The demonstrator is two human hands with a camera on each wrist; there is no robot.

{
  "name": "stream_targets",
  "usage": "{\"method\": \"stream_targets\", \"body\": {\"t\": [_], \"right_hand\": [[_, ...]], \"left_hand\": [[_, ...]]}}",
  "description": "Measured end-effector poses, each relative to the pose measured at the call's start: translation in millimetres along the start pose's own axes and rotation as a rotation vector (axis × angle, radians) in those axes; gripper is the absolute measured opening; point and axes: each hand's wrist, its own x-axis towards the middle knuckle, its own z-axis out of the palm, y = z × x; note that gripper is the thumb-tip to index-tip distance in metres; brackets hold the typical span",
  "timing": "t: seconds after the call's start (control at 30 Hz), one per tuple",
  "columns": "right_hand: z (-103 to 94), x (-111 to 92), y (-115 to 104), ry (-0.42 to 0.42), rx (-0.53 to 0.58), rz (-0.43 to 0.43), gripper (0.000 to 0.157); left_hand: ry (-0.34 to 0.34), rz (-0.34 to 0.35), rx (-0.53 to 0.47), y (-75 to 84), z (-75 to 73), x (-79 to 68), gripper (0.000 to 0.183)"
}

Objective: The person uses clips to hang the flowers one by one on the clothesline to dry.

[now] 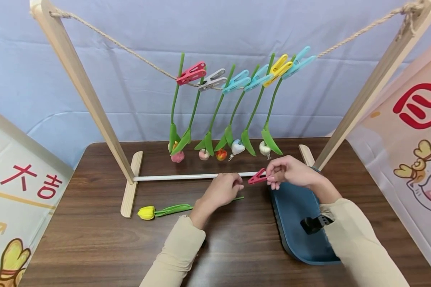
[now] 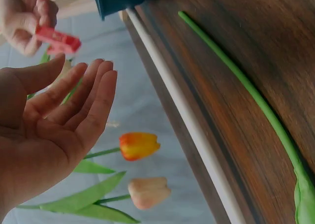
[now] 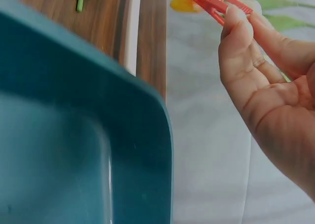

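My right hand [image 1: 289, 171] pinches a red clothespin [image 1: 257, 176] by its handle end, above the far left corner of the blue bin. The right wrist view shows the clothespin [image 3: 216, 0] between thumb and fingertips. To its left, my left hand [image 1: 223, 189] holds nothing, its fingers loosely bent and apart from the thumb in the left wrist view. Below that hand a yellow tulip [image 1: 146, 213] lies on the table, its green stem [image 2: 246, 86] partly hidden by the hand in the head view.
Several artificial tulips hang head down from a rope [image 1: 129, 50], held by red, grey, blue and yellow clothespins [image 1: 278, 71]. Wooden posts [image 1: 82, 91] carry the rope, with a white bar [image 1: 176, 177] low between them. A blue bin [image 1: 291, 223] stands at the right of the table.
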Motion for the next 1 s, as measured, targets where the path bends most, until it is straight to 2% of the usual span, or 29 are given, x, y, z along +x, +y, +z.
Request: {"method": "stream_targets", "body": {"t": [0.27, 0.47, 0.7, 0.87, 1.0], "right_hand": [[10.4, 8, -2, -0.025, 0.031, -0.029, 0.009], [15.6, 11, -4, 0.006, 0.044, -0.03, 0.013], [21.7, 14, -5, 0.048, -0.088, -0.081, 0.04], [27.1, 17, -9, 0.075, -0.195, -0.064, 0.034], [29.2, 17, -10, 0.089, -0.225, -0.074, 0.032]], "left_hand": [[0.031, -0.007, -0.032, 2.0, 3.9, 1.1, 0.008], [0.071, 0.002, 0.035, -0.1, 2.2, -1.9, 0.009], [0.107, 0.023, 0.209, -0.5, -3.6, -8.2, 0.008], [0.114, 0.047, 0.241, 1.4, -7.5, -12.0, 0.009], [0.105, 0.045, 0.243, 2.4, -10.1, -13.9, 0.009]]}}
